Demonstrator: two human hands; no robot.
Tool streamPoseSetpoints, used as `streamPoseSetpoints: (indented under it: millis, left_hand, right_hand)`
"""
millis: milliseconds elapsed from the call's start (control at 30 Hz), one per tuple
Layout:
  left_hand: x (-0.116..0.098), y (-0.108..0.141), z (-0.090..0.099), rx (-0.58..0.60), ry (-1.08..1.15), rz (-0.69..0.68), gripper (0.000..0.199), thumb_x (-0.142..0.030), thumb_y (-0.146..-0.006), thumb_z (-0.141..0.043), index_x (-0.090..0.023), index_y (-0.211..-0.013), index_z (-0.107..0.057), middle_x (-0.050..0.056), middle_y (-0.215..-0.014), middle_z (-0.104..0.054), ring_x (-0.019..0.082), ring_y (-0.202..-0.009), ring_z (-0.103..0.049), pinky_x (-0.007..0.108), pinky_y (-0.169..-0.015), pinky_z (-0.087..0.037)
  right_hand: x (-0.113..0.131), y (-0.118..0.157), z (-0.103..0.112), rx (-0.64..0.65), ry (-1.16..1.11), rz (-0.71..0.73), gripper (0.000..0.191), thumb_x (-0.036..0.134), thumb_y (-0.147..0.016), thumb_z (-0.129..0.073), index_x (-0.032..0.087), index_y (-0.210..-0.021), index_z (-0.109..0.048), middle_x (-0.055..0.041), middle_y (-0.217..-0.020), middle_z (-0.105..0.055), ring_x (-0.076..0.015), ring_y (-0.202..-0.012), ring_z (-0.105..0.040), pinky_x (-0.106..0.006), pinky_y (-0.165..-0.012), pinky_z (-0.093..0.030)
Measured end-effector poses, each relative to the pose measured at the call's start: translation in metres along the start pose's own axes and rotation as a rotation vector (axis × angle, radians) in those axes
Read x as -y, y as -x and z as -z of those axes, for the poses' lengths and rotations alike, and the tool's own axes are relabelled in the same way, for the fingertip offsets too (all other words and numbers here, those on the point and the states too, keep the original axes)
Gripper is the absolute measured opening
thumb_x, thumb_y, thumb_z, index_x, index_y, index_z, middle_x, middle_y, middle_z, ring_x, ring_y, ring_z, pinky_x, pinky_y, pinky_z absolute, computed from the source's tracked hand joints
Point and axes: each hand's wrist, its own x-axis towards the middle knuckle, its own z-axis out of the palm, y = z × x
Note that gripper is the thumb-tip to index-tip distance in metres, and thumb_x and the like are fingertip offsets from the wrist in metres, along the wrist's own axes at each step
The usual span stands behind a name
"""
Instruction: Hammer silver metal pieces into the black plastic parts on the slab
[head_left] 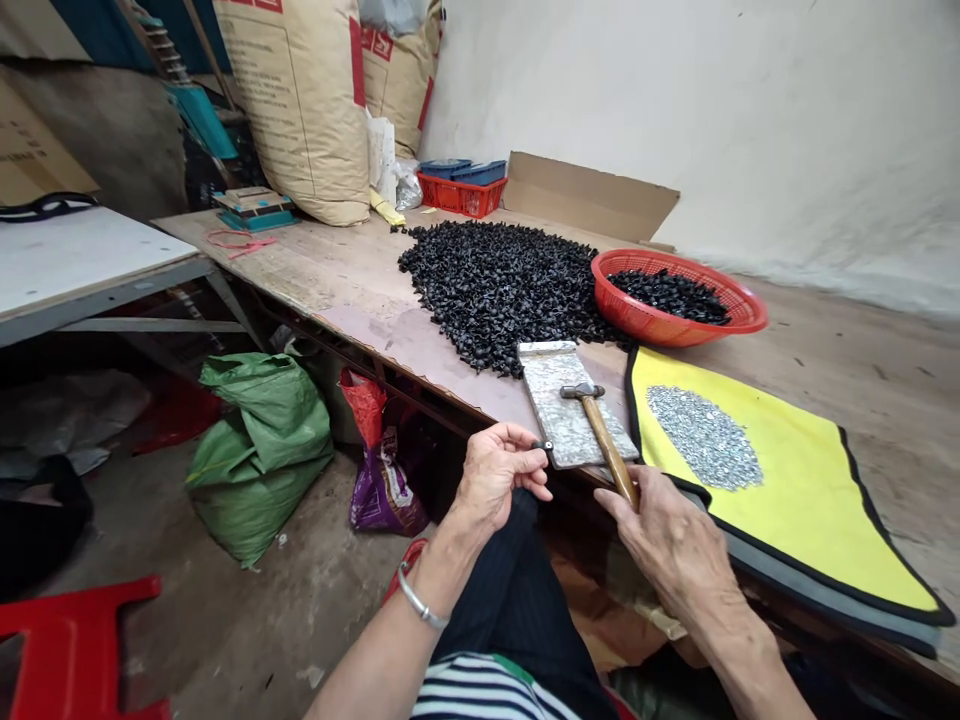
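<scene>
Hands: left hand [495, 475] pinches a small black fastener [541, 446] at 9 o'clock to the stone slab [544, 375]; right hand [667, 530] lies open against the hammer handle [607, 450]. Risk: a misplaced hammer blow could strike the pinching fingers.

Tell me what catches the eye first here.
A heap of small black pieces covers the wooden workbench, beside a red basket holding more. Nearer, a yellow mat carries a silvery pile. The left hand pinches a small piece beside a stone slab, where a hammer lies with the right hand at its handle.
</scene>
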Motion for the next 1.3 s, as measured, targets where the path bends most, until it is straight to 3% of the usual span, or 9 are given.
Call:
streamPoseSetpoints:
  millis: [133,267,367,500,633,733,900,1033,1300]
  left_hand:
    - [0.005,-0.019,-0.017,-0.092,-0.094,-0.054,0.019,-0.012,-0.052,-0.066,-0.012,-0.065,-0.051,-0.003,-0.043,-0.052,0.01,-0.035,-0.049,0.022,-0.029,-0.047]
    - [0.014,-0.025,-0.019,-0.151,-0.144,-0.066,0.017,-0.012,-0.052,-0.063,-0.012,-0.064,-0.051,-0.002,-0.045,-0.054,0.01,-0.035,-0.05,0.022,-0.027,-0.045]
    - [0.018,-0.025,-0.017,-0.179,-0.122,-0.058,0.017,-0.013,-0.051,-0.064,-0.012,-0.062,-0.052,-0.001,-0.045,-0.055,0.01,-0.034,-0.049,0.023,-0.027,-0.046]
    - [0.018,-0.026,-0.015,-0.206,-0.066,-0.04,0.018,-0.014,-0.049,-0.066,-0.011,-0.06,-0.052,-0.001,-0.043,-0.055,0.01,-0.034,-0.049,0.024,-0.028,-0.047]
    - [0.02,-0.029,-0.017,-0.23,-0.035,-0.029,0.018,-0.014,-0.048,-0.067,-0.011,-0.058,-0.052,0.0,-0.042,-0.055,0.01,-0.033,-0.049,0.024,-0.029,-0.046]
    - [0.022,-0.029,-0.017,-0.241,-0.01,-0.046,0.02,-0.015,-0.047,-0.068,-0.011,-0.058,-0.052,0.0,-0.043,-0.055,0.01,-0.033,-0.05,0.024,-0.029,-0.046]
    - [0.023,-0.029,-0.017,-0.237,0.004,-0.051,0.02,-0.013,-0.046,-0.068,-0.011,-0.057,-0.052,0.0,-0.042,-0.055,0.011,-0.034,-0.05,0.024,-0.029,-0.047]
    - [0.022,-0.03,-0.016,-0.246,0.001,-0.056,0.017,-0.012,-0.046,-0.066,-0.012,-0.055,-0.051,0.0,-0.04,-0.053,0.011,-0.032,-0.049,0.025,-0.028,-0.046]
    - [0.024,-0.031,-0.014,-0.233,-0.004,-0.046,0.021,-0.013,-0.046,-0.069,-0.012,-0.056,-0.05,-0.001,-0.041,-0.054,0.012,-0.033,-0.05,0.025,-0.028,-0.046]
  right_hand:
    - [-0.005,-0.012,0.002,0.354,-0.463,-0.341,0.02,0.036,-0.07,-0.058,0.021,-0.078,-0.049,0.004,-0.048,-0.05,-0.0156,-0.042,-0.051,-0.028,-0.043,-0.039]
    - [-0.008,-0.023,0.01,0.584,-1.082,-0.519,0.021,0.031,-0.067,-0.065,0.018,-0.073,-0.049,0.0035,-0.056,-0.053,-0.0073,-0.038,-0.045,-0.021,-0.036,-0.037]
    - [-0.008,-0.029,0.015,0.673,-1.28,-0.644,0.021,0.028,-0.068,-0.066,0.013,-0.078,-0.055,0.0021,-0.057,-0.053,-0.0034,-0.038,-0.04,-0.016,-0.033,-0.031]
    - [-0.008,-0.022,0.019,0.582,-1.157,-0.606,0.021,0.031,-0.068,-0.066,0.016,-0.069,-0.052,0.007,-0.049,-0.044,-0.0012,-0.033,-0.028,-0.014,-0.029,-0.019]
    - [-0.013,0.0,0.025,0.426,-0.825,-0.371,0.032,0.047,-0.073,-0.058,0.02,-0.061,-0.046,0.0068,-0.042,-0.041,-0.0059,-0.033,-0.033,-0.019,-0.033,-0.028]
    - [-0.02,0.017,0.025,0.293,-0.571,-0.211,0.029,0.051,-0.073,-0.056,0.022,-0.073,-0.054,0.0034,-0.047,-0.05,-0.0113,-0.041,-0.046,-0.023,-0.04,-0.038]
    - [-0.027,0.031,0.01,0.06,-0.296,0.016,0.031,0.051,-0.078,-0.047,0.024,-0.089,-0.058,-0.0002,-0.056,-0.06,-0.0159,-0.045,-0.054,-0.026,-0.044,-0.042]
    - [-0.029,0.029,0.004,0.017,-0.078,0.189,0.042,0.049,-0.083,-0.039,0.019,-0.104,-0.058,-0.0069,-0.073,-0.068,-0.0211,-0.057,-0.063,-0.029,-0.051,-0.046]
    - [-0.022,0.038,0.022,-0.192,0.028,0.234,0.046,0.041,-0.084,-0.043,0.018,-0.124,-0.051,-0.0106,-0.106,-0.066,-0.0229,-0.076,-0.067,-0.031,-0.066,-0.052]
